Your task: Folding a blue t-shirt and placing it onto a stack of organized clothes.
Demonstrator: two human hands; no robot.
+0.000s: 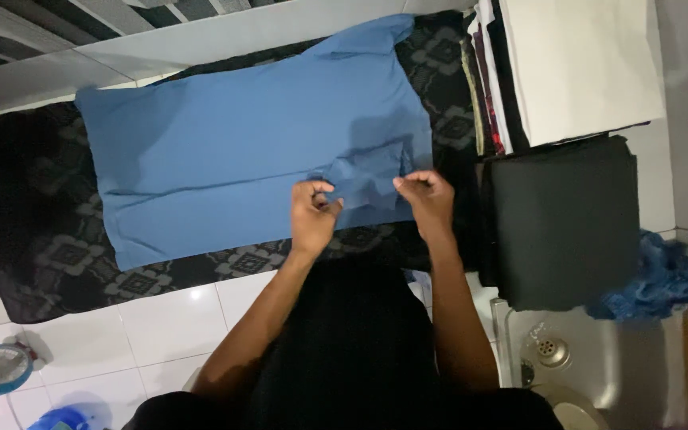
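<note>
Your left hand (312, 213) and right hand (426, 197) each pinch the blue shirt's (240, 159) sleeve at the patterned mat's (57, 255) near edge, holding it taut for smoothing.

Single view only, from a camera worn on the person's head. It looks almost straight down over the person's chest and forearms onto the white tiled floor (169, 318). Range is close: both forearms run up from the bottom edge to mid-frame. The dark patterned mat (49, 247) on the floor spans the frame from the left edge to right of centre, its far edge near the top of the frame. The stack of folded fabric (575, 72) fills the upper right corner. No second view overlaps.
</note>
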